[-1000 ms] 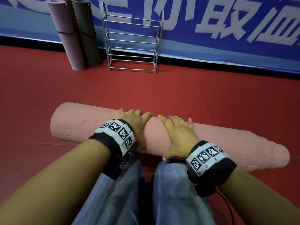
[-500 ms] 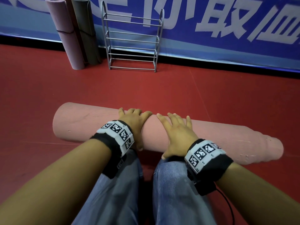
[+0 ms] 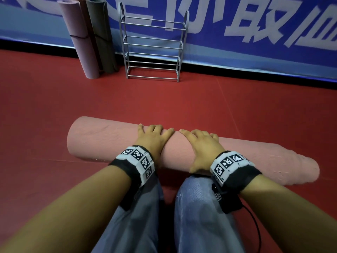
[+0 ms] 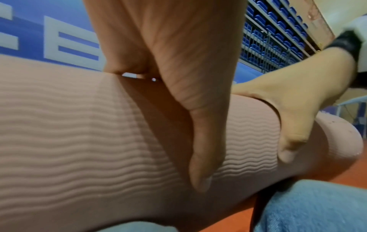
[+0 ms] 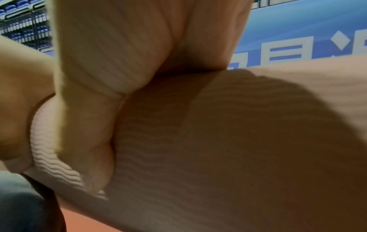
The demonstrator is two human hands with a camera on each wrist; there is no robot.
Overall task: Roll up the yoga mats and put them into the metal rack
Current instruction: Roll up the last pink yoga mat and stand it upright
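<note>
A pink yoga mat (image 3: 102, 139), fully rolled, lies crosswise on the red floor in front of my knees. Its right end (image 3: 300, 170) is telescoped, with inner layers sticking out. My left hand (image 3: 153, 137) and right hand (image 3: 202, 145) lie side by side on the middle of the roll. Their fingers spread over the top, and both thumbs run down the near side. The left wrist view shows my left thumb (image 4: 200, 141) flat against the ribbed mat (image 4: 69, 125). My right hand (image 5: 95, 94) presses the mat (image 5: 238, 141) likewise. The metal rack (image 3: 153, 46) stands by the far wall with nothing in it.
Left of the rack, a pink rolled mat (image 3: 82, 39) and a dark green one (image 3: 102, 35) lean upright against the blue banner wall, with a brown one between them. Open red floor lies between the roll and the rack. My jeans-clad knees (image 3: 197, 207) touch the roll's near side.
Both hands stay on the roll. The roll's right end has drawn slightly to the left; otherwise almost nothing has moved.
</note>
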